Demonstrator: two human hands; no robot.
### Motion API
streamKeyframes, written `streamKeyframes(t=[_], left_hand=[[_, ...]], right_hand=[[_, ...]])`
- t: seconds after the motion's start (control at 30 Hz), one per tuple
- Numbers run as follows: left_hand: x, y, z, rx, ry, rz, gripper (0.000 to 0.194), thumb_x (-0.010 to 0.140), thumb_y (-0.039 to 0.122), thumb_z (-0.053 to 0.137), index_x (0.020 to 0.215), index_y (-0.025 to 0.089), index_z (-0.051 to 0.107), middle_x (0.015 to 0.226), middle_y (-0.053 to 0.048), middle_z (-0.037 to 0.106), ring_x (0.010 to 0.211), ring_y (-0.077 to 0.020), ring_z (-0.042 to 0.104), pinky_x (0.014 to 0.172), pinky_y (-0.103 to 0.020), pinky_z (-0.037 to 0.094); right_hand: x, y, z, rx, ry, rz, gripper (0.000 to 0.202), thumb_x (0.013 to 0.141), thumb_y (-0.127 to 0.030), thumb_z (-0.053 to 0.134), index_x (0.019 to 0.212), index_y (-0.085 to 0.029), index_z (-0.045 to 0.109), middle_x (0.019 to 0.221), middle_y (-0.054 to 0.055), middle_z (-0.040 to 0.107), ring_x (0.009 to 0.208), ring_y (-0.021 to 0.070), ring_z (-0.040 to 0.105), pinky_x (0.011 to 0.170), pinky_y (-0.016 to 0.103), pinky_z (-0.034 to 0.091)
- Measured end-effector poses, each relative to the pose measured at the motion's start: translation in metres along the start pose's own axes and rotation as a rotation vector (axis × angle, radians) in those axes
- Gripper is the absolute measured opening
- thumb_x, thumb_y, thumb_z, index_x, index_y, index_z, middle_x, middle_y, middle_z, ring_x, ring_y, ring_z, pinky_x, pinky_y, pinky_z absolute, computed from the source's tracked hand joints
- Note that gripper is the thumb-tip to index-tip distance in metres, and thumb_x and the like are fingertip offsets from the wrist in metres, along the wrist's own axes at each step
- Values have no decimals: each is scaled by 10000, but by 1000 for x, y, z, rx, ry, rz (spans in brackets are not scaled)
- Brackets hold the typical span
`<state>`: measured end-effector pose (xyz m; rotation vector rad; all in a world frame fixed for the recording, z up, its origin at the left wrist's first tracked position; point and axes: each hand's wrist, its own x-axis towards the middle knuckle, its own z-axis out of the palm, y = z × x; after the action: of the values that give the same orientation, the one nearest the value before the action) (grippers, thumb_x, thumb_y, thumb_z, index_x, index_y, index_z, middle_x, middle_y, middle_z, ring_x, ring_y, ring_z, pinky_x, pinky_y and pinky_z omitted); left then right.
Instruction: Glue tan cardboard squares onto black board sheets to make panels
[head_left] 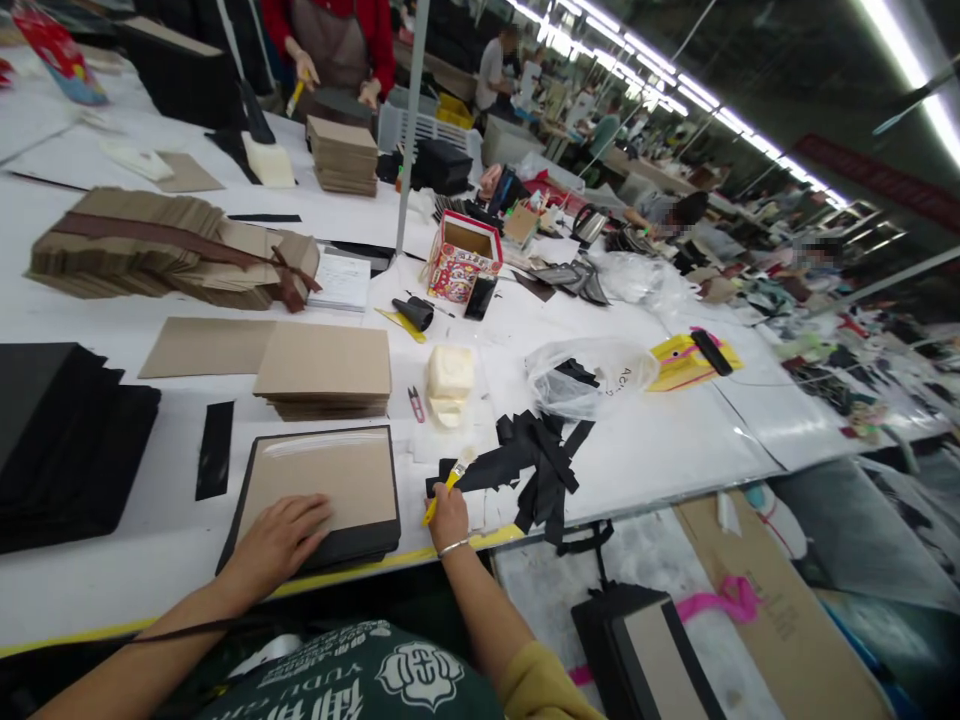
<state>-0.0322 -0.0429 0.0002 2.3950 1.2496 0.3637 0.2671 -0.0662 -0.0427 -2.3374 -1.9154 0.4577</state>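
My left hand (283, 540) lies flat, fingers stretched out, on a tan cardboard panel (337, 470) bordered by black material (352, 540). A wet-looking streak runs along the panel's far edge. In my right hand (450, 518) is a yellow-handled brush (454, 476), bristles pointing up and away. Beside that hand lies a loose heap of black strips (536, 465); whether my fingers also touch the nearest strip I cannot tell. Beyond the brush stands a cream-coloured block-like container (450, 375). Small pink-handled snips (415, 404) lie to its left.
Cardboard stacks (326, 365) and a pile of black pieces (60, 440) occupy the left. A single black strip (215, 450) lies between. Right are a plastic bag (589, 380) and a yellow box-like item (679, 362). A metal pole (411, 130) rises behind. Across the table, a person holds another brush.
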Motion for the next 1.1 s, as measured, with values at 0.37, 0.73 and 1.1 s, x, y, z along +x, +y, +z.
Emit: streamKeyframes(t=[0.37,0.73,1.1], left_hand=[[13,20,-15,-166,87,-62,496,789,428,478,1230,202,458,1271,-92,482,1169,-228,430,997,-399,337],[47,73,-40,-1264,-499,-305,284,608,358,669,777,131,648,674,2,625,660,-145,563,652,-255,438],[30,-29,-54,-1149,132,-903,379,608,496,623,747,153,544,576,30,522,484,-83,465,432,-189,328]], right_hand=[[-7,-20,-73,657,116,-33,228,755,-242,507,964,-186,436,800,5,565,709,127,560,686,238,434],[3,-87,-133,786,204,-314,238,753,-263,573,935,-199,434,772,-7,489,679,120,503,655,259,435],[53,-101,-63,540,364,-311,175,810,-337,488,888,-189,437,716,-9,514,597,118,534,577,233,431]])
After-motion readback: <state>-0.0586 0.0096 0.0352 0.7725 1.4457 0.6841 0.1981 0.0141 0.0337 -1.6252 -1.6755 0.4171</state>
